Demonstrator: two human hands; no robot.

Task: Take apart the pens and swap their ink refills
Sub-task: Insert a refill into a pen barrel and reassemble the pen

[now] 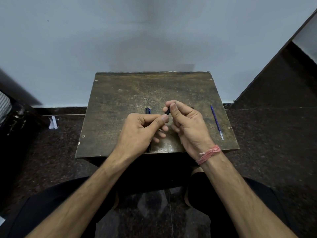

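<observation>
Both hands meet over the middle of a small worn wooden table. My right hand pinches the tip end of a black pen, whose metal point shows above the fingers. My left hand grips the same pen's other end, which is hidden in the fist. A second black pen lies on the table behind my left hand, mostly covered by it. A blue ink refill lies loose near the table's right edge, apart from both hands.
The table stands against a pale wall on a dark speckled floor. A white scrap lies on the floor at left. A dark slanted panel rises at right. My knees sit below the table's near edge.
</observation>
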